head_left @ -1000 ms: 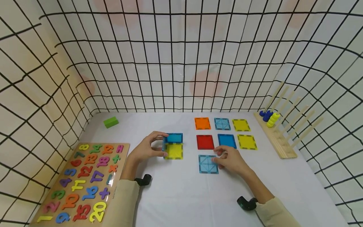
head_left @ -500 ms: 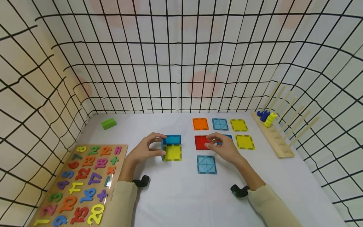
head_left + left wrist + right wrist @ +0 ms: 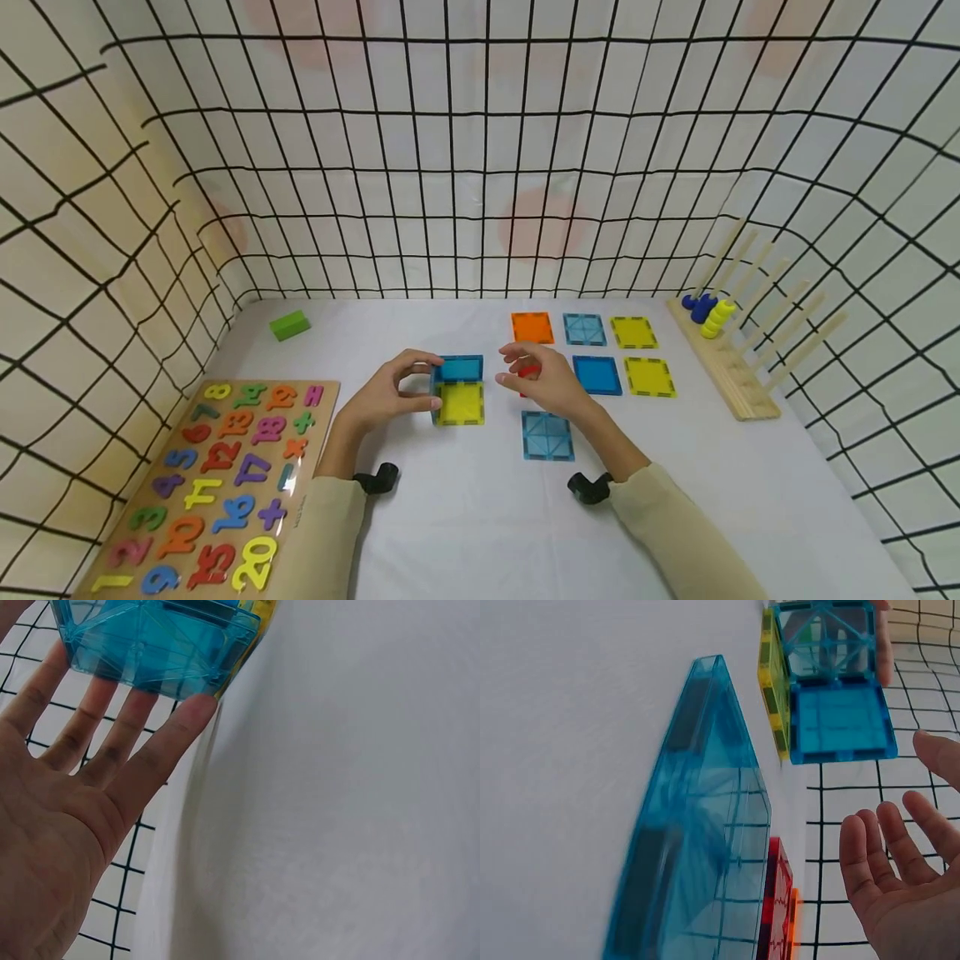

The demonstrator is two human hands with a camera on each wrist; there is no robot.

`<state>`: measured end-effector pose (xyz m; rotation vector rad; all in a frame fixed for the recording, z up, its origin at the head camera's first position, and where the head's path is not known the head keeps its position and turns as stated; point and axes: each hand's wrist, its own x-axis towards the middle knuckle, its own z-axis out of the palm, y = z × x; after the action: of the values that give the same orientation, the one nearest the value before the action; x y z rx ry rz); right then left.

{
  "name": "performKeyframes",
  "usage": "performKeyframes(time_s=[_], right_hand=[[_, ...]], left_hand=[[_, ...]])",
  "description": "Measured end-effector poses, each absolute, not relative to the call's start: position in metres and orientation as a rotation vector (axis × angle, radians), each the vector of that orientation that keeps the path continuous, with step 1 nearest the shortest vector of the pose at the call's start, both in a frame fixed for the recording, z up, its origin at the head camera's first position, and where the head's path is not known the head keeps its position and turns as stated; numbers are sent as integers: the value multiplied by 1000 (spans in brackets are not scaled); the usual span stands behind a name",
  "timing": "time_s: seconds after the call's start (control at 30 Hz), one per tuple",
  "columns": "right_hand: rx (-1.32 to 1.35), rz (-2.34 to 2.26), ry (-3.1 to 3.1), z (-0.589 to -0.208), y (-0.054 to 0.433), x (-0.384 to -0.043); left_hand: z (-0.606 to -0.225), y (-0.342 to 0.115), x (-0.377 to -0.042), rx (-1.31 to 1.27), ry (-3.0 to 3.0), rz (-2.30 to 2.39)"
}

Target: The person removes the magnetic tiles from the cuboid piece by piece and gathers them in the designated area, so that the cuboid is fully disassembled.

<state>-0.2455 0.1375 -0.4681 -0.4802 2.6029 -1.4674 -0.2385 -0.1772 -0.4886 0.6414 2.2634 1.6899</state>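
Note:
A yellow magnetic tile (image 3: pixel 461 403) lies flat at the table's centre. A blue magnetic tile (image 3: pixel 461 367) stands upright along its far side, and a see-through light-blue magnetic tile (image 3: pixel 142 645) stands along its left side. My left hand (image 3: pixel 378 396) holds that left tile, thumb at the near edge and fingertips at the far one. To the right, my right hand (image 3: pixel 546 379) hovers with nothing in it, fingers parted. It partly covers the red magnetic tile (image 3: pixel 776 900). Close below it lies another light-blue tile (image 3: pixel 547 436).
Orange (image 3: pixel 532 327), light-blue (image 3: pixel 584 329), blue (image 3: pixel 597 375) and yellow tiles (image 3: pixel 650 377) lie flat at back right. A wooden peg stand (image 3: pixel 723 362) with beads is far right. A number puzzle board (image 3: pixel 217 467) lies left, a green block (image 3: pixel 289 325) behind it. Black wire mesh surrounds the table.
My right hand has left the near light-blue tile and moved left and away from me, over the red tile, towards the upright tiles. The left hand keeps its place.

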Motion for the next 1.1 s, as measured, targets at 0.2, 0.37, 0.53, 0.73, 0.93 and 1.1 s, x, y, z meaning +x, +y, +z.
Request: performKeyframes(time_s=[0.2,0.37,0.53,0.73,0.93,1.1], right_hand=[[-495,-1435,2615,-469,121,-251],[-502,-1445,2611,-470,114,-252],[-505,-1437,2618,-471,111,-253],[-529,-1453,2604,-473,104,-255],[-598,-1471,2603,-477,96,-260],[-632,-1483,2576,-476,89,-262]], left_hand=[[-488,-176,-240,637,2273,1684],[-489,-176,-240,633,2261,1691],[-489,-175,-239,650,2250,1704],[-488,-175,-238,652,2234,1715],[-488,-175,-239,654,2226,1721],[-489,-176,-239,675,2212,1729]])
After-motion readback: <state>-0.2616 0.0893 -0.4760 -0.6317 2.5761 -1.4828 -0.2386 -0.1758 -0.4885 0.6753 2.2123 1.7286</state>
